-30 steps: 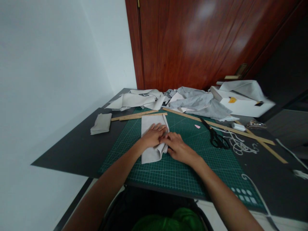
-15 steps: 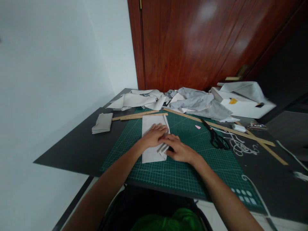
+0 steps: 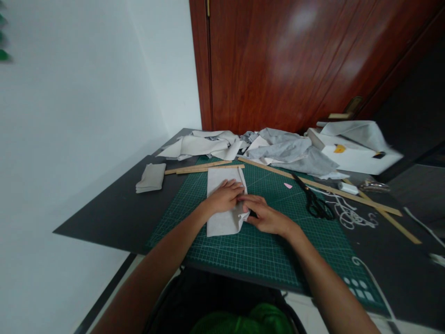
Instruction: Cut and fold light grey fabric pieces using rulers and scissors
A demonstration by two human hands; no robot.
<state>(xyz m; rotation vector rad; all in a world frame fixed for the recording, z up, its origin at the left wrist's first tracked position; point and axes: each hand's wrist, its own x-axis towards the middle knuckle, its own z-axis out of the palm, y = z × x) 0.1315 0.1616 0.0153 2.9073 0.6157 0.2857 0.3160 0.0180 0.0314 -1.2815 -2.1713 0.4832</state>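
Observation:
A light fabric piece (image 3: 219, 225) lies lengthwise on the green cutting mat (image 3: 274, 260), its right edge folded over in a narrow strip. My left hand (image 3: 227, 194) rests flat on the middle of the fabric, fingers stretched toward the folded edge. At that edge my right hand (image 3: 263, 214) grips the fabric between thumb and fingers, lifting a small crumpled bit of the fold. The fingertips of both hands nearly meet; part of the fold is hidden beneath them.
Wooden rulers (image 3: 208, 168) lie beyond the fabric. A folded cloth stack (image 3: 151, 177) sits to the left. Black scissors (image 3: 315, 204), white cord (image 3: 351, 215) and a pink chalk-like piece (image 3: 288, 185) are to the right. Fabric scraps (image 3: 288, 150) and a white box (image 3: 361, 155) stand at the back.
My right hand has shifted slightly right, drawing the fabric's folded edge outward, so the bunched folds between my hands have opened out. My left hand stays flat on the fabric.

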